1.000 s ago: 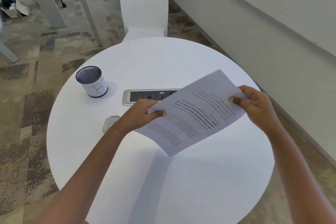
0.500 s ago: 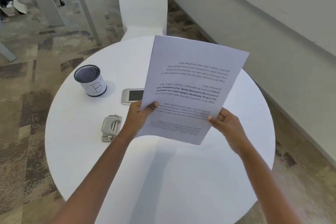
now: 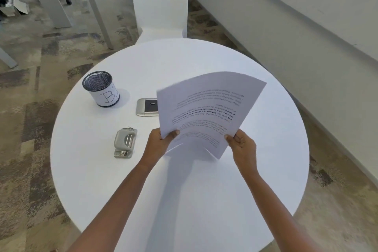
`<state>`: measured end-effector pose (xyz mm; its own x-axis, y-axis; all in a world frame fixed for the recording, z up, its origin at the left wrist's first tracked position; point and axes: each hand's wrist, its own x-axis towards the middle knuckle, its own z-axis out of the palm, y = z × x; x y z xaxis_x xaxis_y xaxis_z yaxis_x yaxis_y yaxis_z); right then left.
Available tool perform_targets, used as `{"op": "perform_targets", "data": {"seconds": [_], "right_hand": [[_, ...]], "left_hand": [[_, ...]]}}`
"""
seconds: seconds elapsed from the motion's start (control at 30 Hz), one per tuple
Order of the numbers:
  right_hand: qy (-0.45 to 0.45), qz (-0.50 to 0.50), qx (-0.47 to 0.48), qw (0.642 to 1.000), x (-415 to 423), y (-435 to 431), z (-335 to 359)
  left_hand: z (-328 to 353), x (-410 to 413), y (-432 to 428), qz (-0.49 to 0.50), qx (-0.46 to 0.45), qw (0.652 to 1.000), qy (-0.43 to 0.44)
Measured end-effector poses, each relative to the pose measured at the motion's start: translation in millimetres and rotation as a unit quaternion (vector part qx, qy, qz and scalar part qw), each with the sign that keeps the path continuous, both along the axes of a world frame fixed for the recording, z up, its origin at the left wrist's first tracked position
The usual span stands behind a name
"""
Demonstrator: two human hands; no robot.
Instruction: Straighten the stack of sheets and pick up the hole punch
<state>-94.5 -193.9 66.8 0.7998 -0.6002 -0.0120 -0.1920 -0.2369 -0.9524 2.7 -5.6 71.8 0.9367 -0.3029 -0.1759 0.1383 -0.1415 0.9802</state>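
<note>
Both hands hold a printed sheaf of white paper above a round white table. My left hand pinches the paper's near left edge with the thumb on top. My right hand pinches its near right edge. The paper stands up and curls away from me, its text upside down; the lower edge bends toward the tabletop. A grey hole punch lies on the table just left of my left hand.
A black mesh cup with a white label marked B stands at the table's left. A silver power socket panel, partly hidden by the paper, is set in the table's middle. A white chair stands behind; a wall runs along the right.
The paper went from slanted flat to held upright, then lowered and curled backward. Both hands shifted to its near edge and drew closer together. The hole punch came into full view.
</note>
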Motion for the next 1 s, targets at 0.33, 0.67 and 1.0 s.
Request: {"op": "perform_targets", "data": {"seconds": [0.33, 0.67, 1.0], "right_hand": [[0.019, -0.012, -0.003, 1.000, -7.4, 6.1, -5.4], [0.040, -0.007, -0.017, 0.999, -11.1, 12.9, -8.3], [0.040, -0.009, -0.015, 0.999, -13.8, 8.9, -9.3]], "left_hand": [[-4.6, -5.5, 2.2, 0.008, 0.015, 1.000, -0.002], [-18.5, -9.3, 4.8, 0.012, 0.015, 1.000, 0.006], [-18.3, -10.2, 4.9, 0.008, 0.026, 1.000, 0.001]]}}
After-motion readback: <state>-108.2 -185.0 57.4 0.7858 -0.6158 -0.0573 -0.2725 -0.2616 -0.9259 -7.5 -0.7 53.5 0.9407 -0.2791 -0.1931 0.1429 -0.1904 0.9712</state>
